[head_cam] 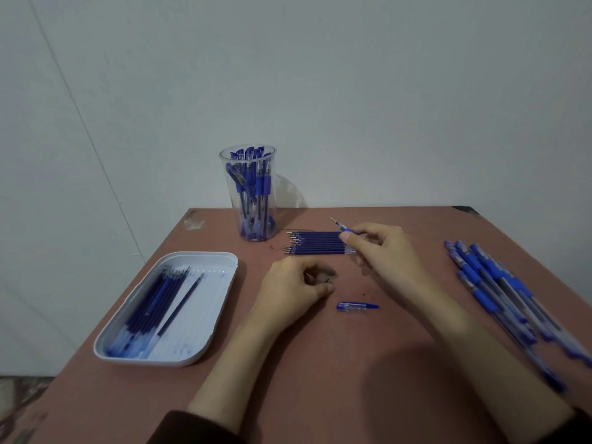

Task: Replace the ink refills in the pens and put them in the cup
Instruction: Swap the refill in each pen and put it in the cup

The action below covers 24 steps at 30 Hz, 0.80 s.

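Observation:
My right hand (382,248) grips a blue pen (340,226) whose tip points up and to the left, just above a row of several new blue refills (315,243). My left hand (293,288) rests on the table with its fingers curled; something small and dark shows at its fingertips, and I cannot tell what. A blue pen cap (356,306) lies on the table right of that hand. A clear cup (251,190) holding several blue pens stands at the table's far edge. Several more blue pens (499,283) lie in a pile at the right.
A white tray (221,283) with several used refills sits at the left of the reddish-brown table (320,363). A pale wall rises right behind the table. The table's left edge drops off close to the tray.

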{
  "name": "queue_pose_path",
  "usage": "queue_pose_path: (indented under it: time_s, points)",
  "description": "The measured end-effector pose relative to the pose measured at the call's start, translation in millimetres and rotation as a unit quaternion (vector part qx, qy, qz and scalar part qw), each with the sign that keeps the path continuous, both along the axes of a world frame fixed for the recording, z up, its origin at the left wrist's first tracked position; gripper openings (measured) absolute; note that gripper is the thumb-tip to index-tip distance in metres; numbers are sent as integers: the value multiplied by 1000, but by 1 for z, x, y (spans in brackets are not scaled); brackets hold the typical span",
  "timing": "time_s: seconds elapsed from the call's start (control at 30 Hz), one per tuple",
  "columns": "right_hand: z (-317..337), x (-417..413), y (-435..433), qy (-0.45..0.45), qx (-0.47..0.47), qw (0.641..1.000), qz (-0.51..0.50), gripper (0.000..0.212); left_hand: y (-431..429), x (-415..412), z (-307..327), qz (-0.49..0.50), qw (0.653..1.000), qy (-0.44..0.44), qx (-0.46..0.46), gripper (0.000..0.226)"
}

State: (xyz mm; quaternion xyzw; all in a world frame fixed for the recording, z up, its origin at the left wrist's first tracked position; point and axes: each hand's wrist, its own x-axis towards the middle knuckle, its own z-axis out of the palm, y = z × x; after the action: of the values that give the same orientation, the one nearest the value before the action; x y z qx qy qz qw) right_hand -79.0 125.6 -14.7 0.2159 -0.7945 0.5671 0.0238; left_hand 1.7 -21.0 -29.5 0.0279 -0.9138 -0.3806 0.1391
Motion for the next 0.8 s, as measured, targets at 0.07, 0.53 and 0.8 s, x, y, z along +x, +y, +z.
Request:
queue_pose_path:
  time_s: [0.07, 0.53, 0.8]
  points:
    - [-1, 0, 0, 3, 4, 1000, 3, 10, -1, 0, 2, -6, 1000, -14, 9, 21]
    - [-1, 10, -4, 28, 20, 994, 104, 6, -4, -2, 11, 24, 911, 36, 411, 16]
    - [1, 9, -1, 34, 41, 995, 86, 5, -12, -7, 9, 54, 833, 61, 547, 6]
